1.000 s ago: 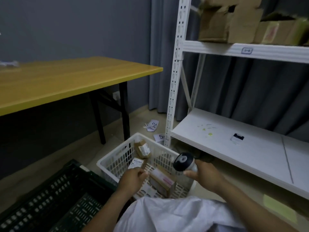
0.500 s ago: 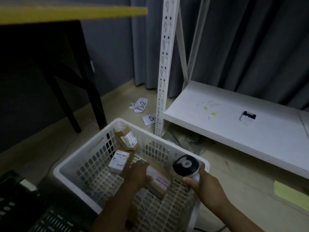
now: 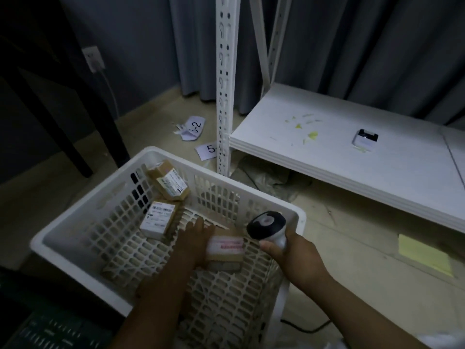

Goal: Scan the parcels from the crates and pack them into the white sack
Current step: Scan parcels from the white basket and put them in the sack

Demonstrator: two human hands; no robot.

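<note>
Head view: the left hand lies against the left side of a pink-labelled parcel on the bottom of the white crate. Whether its grip is closed cannot be told. The right hand is clamped on the scanner, just beside the parcel. The lift will likely go best with the label kept up and facing the scanner.
</note>
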